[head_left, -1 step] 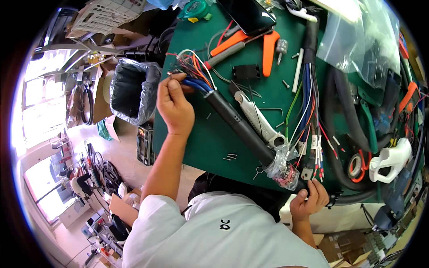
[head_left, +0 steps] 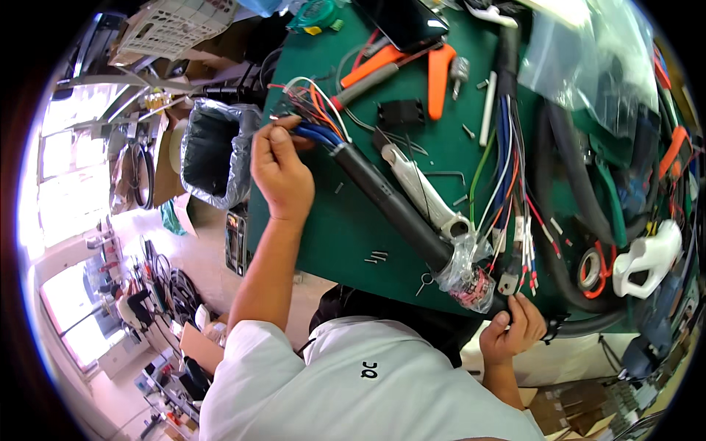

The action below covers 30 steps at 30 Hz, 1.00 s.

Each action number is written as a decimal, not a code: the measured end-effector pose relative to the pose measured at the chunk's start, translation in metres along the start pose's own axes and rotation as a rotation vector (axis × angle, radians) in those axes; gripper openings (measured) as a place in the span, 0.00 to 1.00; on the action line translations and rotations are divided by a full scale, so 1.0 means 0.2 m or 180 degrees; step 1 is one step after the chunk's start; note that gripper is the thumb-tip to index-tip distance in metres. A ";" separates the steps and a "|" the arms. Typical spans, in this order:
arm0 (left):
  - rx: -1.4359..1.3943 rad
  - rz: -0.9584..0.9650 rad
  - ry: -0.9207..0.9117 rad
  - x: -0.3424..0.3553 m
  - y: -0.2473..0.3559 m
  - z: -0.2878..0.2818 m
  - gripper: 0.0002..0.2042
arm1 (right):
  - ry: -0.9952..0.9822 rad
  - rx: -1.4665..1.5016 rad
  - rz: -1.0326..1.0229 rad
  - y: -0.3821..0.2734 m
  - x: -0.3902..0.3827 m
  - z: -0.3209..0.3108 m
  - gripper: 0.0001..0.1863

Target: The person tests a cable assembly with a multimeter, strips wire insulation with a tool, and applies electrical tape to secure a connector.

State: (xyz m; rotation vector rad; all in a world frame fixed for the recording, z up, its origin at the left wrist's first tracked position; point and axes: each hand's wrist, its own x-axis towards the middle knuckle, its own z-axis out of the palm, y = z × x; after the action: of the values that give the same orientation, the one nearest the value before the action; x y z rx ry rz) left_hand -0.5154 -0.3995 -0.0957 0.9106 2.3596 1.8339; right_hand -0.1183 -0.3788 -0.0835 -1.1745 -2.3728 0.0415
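Note:
My left hand (head_left: pixel 282 176) pinches the ends of the thick blue wires (head_left: pixel 318 133) that come out of a black cable sleeve (head_left: pixel 386 198). Thinner orange, white and red wires (head_left: pixel 321 105) fan out beside the fingers. The sleeve runs diagonally down to a clump of clear plastic bags (head_left: pixel 471 275) holding small pink-red parts. At the table's near edge my right hand (head_left: pixel 516 331) is curled around a black cable (head_left: pixel 499 303), its fingertips just below a metal lug (head_left: pixel 507 284). A second bundle of stripped wires (head_left: pixel 506 162) lies to the right of the sleeve.
On the green table (head_left: pixel 331 253) lie a utility knife (head_left: pixel 421 184), orange-handled pliers (head_left: pixel 440 81), a black block (head_left: pixel 401 113), a hex key (head_left: pixel 446 174) and loose screws (head_left: pixel 376 256). Thick cables and a white plastic housing (head_left: pixel 647 259) crowd the right. A lined bin (head_left: pixel 213 151) stands left.
The table and things on it sit slightly further left in the picture at the top. Both hands keep the same hold, the left one shifted a little left in view.

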 end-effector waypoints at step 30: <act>-0.2161 -0.0332 -0.1061 0.18 -0.13 -0.15 0.06 | 0.1563 -0.0487 0.0026 -0.07 -0.02 0.16 0.07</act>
State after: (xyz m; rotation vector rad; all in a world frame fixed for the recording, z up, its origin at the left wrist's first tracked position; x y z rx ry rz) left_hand -0.5679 -0.4128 -0.0983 0.8803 1.4098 2.0263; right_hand -0.1406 -0.3843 -0.1090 -1.1098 -1.9608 -0.3884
